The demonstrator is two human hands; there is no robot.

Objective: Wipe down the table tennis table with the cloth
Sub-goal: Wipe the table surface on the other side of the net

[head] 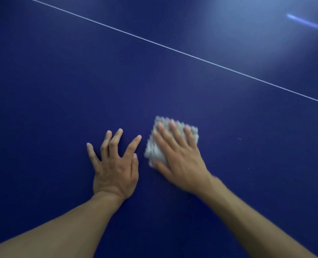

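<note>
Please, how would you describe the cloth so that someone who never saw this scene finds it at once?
A dark blue table fills the view, crossed by a thin white line. Below the line, the left hand rests on bare table and the right hand presses on the cloth. It is the only pale grey thing there.
</note>
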